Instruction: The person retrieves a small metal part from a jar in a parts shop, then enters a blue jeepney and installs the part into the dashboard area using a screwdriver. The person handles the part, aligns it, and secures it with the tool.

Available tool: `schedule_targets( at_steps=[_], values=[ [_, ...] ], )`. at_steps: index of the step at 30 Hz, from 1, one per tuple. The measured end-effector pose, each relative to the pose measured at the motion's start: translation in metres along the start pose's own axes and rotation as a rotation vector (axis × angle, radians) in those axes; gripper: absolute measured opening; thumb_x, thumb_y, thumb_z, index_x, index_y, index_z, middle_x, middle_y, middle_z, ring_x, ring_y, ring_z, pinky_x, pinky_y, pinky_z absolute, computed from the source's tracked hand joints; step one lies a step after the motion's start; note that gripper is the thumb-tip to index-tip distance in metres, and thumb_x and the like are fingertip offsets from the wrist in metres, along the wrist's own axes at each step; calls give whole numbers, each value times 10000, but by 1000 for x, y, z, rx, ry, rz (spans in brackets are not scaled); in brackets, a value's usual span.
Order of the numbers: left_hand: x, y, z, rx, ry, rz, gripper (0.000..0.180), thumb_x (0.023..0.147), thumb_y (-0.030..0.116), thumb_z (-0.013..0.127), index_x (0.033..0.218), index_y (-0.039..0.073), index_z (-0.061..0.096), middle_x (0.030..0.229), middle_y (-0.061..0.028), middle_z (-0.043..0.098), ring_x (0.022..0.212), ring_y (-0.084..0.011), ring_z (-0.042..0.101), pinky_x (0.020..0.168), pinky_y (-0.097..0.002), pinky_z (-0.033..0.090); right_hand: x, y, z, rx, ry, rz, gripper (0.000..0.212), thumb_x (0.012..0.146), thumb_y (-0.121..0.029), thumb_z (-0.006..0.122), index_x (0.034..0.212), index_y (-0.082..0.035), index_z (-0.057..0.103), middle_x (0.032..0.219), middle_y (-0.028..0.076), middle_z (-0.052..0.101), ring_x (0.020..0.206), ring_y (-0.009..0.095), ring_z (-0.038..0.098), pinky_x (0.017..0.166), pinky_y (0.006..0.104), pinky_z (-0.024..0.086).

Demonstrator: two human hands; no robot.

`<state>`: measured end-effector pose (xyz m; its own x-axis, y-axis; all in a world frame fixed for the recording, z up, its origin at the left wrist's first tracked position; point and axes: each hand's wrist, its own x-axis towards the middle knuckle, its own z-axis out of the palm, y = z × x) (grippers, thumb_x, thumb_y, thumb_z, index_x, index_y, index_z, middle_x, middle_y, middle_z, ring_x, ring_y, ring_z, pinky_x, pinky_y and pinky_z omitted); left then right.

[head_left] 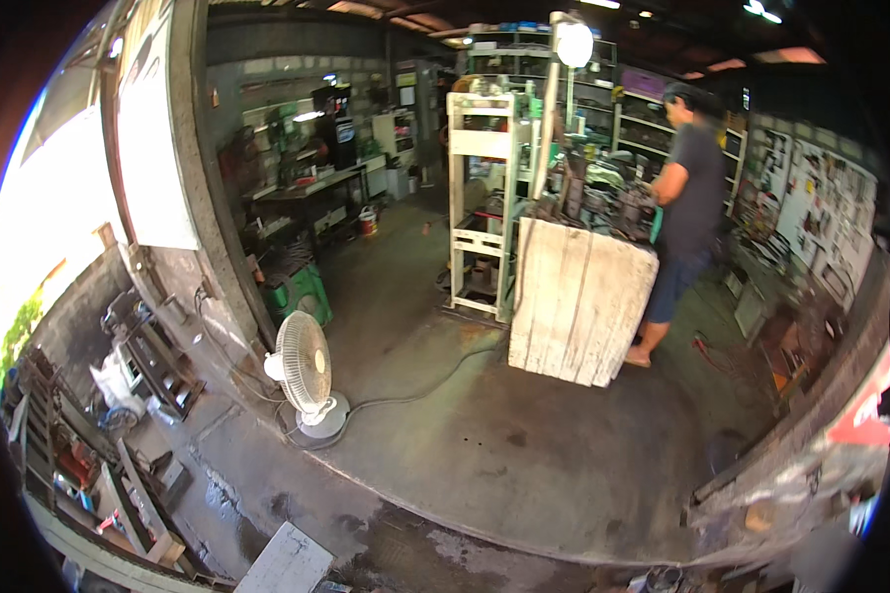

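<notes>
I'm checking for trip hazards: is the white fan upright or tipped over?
Upright: the white fan stands on its round base, with its caged head raised above it.

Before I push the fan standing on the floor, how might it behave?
The fan would probably tip if pushed high: its large round head stands over a smaller base. It looks fairly light, given the open cage. The cord trailing nearby could snag.

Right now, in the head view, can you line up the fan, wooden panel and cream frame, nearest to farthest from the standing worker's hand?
1. Wooden panel: just below, slightly left.
2. Cream frame: further left.
3. Fan: far left, lower down.
</notes>
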<state>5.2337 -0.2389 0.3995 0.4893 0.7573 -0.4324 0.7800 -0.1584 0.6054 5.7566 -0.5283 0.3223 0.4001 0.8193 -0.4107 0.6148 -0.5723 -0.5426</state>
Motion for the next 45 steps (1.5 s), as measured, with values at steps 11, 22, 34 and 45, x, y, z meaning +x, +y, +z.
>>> schedule_targets(
  at_steps=[11, 22, 34, 45],
  values=[
    [187, 623, -388, -338, -686, 1887, 361, 985, 315, 637, 1266, 89, 627, 1289, -164, 615, 1283, -365, 527, 1154, -496, 353, 305, -298, -179, -87, -237, -139, 273, 924, -301, 638, 1121, -119, 686, 1037, 177, 719, 909, 380, 696, 768, 487, 571],
    [334, 670, -676, -535, -647, 1956, 305, 975, 319, 666, 1146, 67, 669, 1169, -145, 655, 1186, -352, 575, 1096, -505, 385, 595, -686, -417, -675, -403, -988, 290, 955, -333, 577, 1073, -84, 670, 995, 168, 699, 947, 393, 676, 799, 516, 556],
    [652, 476, -982, -633, -605, 1660, 286, 964, 323, 699, 1015, 42, 715, 1037, -125, 698, 1080, -338, 627, 1032, -515, 419, 906, -837, -281, -120, -429, -162, 332, 913, -356, 654, 1001, -39, 697, 921, 196, 699, 831, 390, 659, 736, 487, 539],
    [996, 359, -1229, -887, -602, 1218, 208, 948, 226, 733, 1037, 38, 722, 1064, -137, 695, 1081, -316, 630, 983, -489, 469, 1209, -1005, -273, 159, -350, 96, 316, 889, -316, 683, 975, -12, 683, 851, 193, 681, 752, 362, 633, 690, 470, 521]
  ],
)
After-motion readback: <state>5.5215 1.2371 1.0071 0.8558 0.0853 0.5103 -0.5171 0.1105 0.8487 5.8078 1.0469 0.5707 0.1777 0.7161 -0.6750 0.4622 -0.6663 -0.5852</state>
